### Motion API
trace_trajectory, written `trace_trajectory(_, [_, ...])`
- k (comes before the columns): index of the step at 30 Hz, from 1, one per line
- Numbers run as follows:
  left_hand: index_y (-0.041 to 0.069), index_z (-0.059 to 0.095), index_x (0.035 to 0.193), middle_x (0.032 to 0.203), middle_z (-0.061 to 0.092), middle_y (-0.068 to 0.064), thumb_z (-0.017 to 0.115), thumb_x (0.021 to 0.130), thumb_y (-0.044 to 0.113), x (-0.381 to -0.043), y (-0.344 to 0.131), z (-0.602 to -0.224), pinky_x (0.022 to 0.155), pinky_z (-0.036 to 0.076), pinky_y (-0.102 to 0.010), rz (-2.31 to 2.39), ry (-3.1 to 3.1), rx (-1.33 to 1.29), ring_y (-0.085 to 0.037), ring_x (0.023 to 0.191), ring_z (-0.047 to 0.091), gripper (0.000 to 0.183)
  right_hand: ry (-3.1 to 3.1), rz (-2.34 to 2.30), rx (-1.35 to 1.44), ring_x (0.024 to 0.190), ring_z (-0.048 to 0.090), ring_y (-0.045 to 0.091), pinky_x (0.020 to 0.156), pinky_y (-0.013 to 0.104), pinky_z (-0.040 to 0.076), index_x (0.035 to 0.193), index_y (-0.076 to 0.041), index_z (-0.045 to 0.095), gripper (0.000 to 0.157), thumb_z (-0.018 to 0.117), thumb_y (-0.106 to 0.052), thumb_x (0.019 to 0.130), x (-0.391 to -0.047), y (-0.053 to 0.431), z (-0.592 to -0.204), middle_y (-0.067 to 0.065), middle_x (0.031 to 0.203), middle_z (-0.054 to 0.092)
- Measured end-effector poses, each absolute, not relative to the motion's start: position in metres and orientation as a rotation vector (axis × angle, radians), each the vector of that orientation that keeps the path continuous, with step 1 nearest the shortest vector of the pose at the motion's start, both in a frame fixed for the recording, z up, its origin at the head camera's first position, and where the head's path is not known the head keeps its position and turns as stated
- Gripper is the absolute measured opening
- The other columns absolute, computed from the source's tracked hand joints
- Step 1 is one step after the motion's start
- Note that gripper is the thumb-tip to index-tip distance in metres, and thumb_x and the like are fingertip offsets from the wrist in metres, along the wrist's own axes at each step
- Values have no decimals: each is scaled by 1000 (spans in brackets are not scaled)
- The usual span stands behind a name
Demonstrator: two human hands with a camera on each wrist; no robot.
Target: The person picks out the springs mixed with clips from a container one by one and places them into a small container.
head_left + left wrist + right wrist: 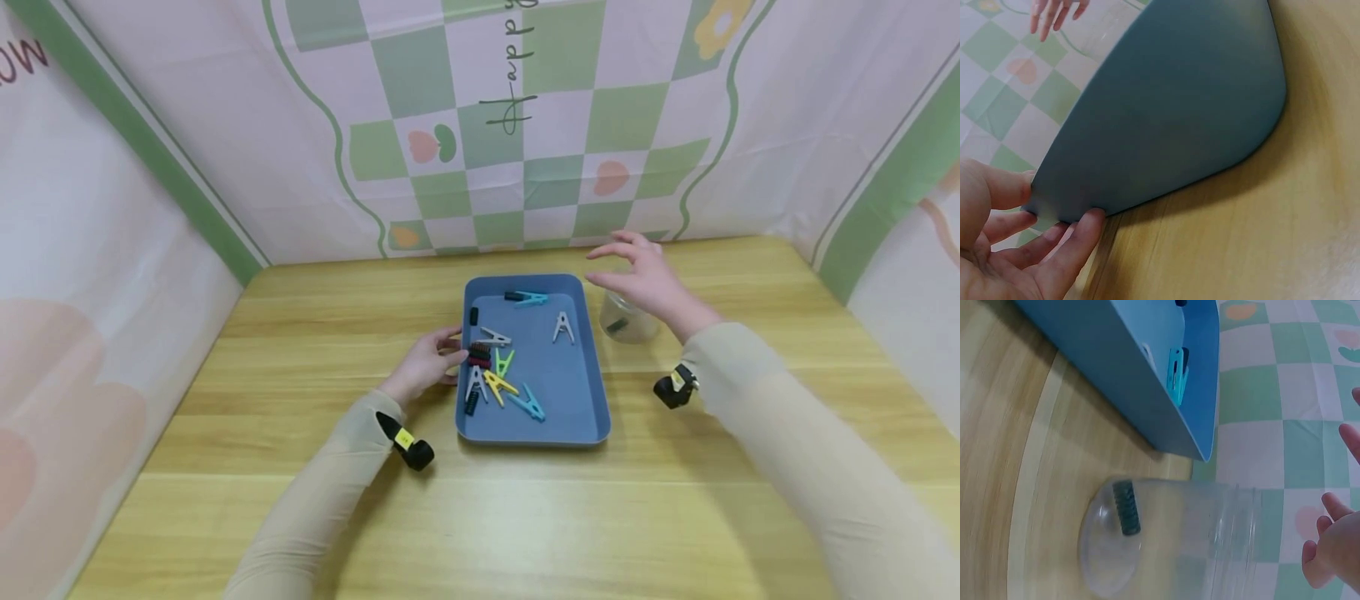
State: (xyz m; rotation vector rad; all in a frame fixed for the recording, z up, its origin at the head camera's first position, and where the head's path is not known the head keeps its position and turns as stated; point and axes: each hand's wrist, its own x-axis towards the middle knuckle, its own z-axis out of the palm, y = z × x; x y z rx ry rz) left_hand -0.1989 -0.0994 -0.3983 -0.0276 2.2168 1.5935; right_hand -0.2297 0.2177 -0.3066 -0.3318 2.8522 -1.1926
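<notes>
A blue tray holds several small clips in teal, grey, green and yellow, among them a yellow clip and a teal clip. Small dark ridged pieces lie along its left side. My left hand grips the tray's left edge, thumb at the rim and fingers against the wall. Above a clear jar at the tray's right, my right hand hovers with fingers spread, holding nothing. One dark ridged piece lies at the bottom of the jar.
Both tray and jar stand on a wooden table. Behind it hangs a checked green and white cloth, with further cloth panels at both sides. A small black camera is worn on the left wrist, another on the right.
</notes>
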Motion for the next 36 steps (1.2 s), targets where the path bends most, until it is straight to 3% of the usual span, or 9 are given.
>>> trace_trajectory(7, [11, 36, 145, 136, 47, -16, 57, 94, 9, -199, -99, -399, 81, 59, -36, 1603, 2213, -38, -31, 117, 54, 55, 2834, -1157, -344, 140, 7, 43, 108, 69, 18, 125, -7, 59, 43, 64, -32, 90, -234, 201, -310, 16, 156, 17])
trace_trajectory(13, [11, 36, 145, 135, 48, -17, 57, 94, 8, -199, -99, -401, 79, 59, -36, 1613, 2204, -19, -31, 116, 54, 55, 2846, -1119, -455, 138, 10, 47, 108, 69, 16, 122, -4, 60, 39, 66, -24, 89, -239, 186, -317, 22, 153, 21])
trace_trajectory(24, [11, 38, 144, 135, 49, -16, 57, 94, 9, -199, -100, -400, 80, 59, -36, 1624, 2201, -30, -30, 116, 55, 54, 2855, -1025, -439, 139, 10, 44, 107, 70, 13, 121, -10, 63, 39, 67, -28, 86, -249, 159, -332, 16, 154, 22])
trace_trajectory(36, [11, 38, 144, 134, 49, -17, 56, 94, 8, -198, -99, -401, 80, 59, -36, 1634, 2200, -47, -31, 115, 56, 53, 2869, -971, -435, 137, 10, 47, 106, 69, 11, 123, -8, 61, 42, 66, -29, 87, -262, 142, -348, 20, 154, 20])
